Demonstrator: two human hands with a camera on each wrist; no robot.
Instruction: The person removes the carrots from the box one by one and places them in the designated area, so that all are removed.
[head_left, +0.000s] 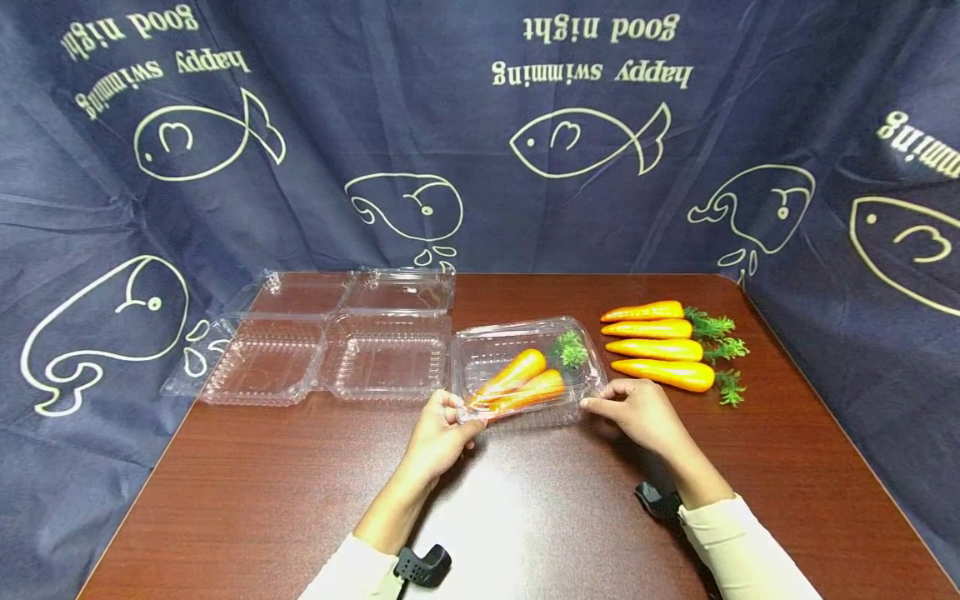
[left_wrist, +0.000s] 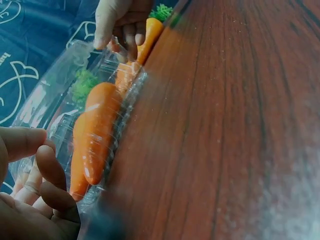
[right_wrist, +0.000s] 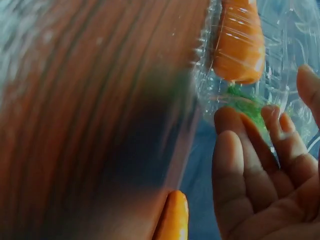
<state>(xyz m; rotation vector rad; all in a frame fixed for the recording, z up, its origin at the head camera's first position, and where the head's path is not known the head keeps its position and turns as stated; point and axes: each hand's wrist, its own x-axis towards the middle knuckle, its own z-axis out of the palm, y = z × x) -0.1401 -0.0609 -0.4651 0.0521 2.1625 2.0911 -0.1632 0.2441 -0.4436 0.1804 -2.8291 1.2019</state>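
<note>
A clear plastic clamshell container point(head_left: 517, 337) sits at the middle of the table, its lid down over two orange carrots point(head_left: 517, 371) with green leafy tops point(head_left: 572, 348). At the front left corner, my left hand point(head_left: 438, 437) pinches the lid's edge between thumb and fingers. The front right corner is held by my right hand point(head_left: 641, 412), thumb above and fingers at the side. Through the clear wall the carrots point(left_wrist: 100, 130) show in the left wrist view. Whether the lid's edge is fastened I cannot tell.
Two open clear clamshell containers point(head_left: 388, 357) stand side by side at the left, lids folded back. Several more carrots point(head_left: 660, 350) lie in a row at the right, leaves pointing right. Dark blue printed cloth point(head_left: 480, 225) hangs behind the brown table point(head_left: 300, 492).
</note>
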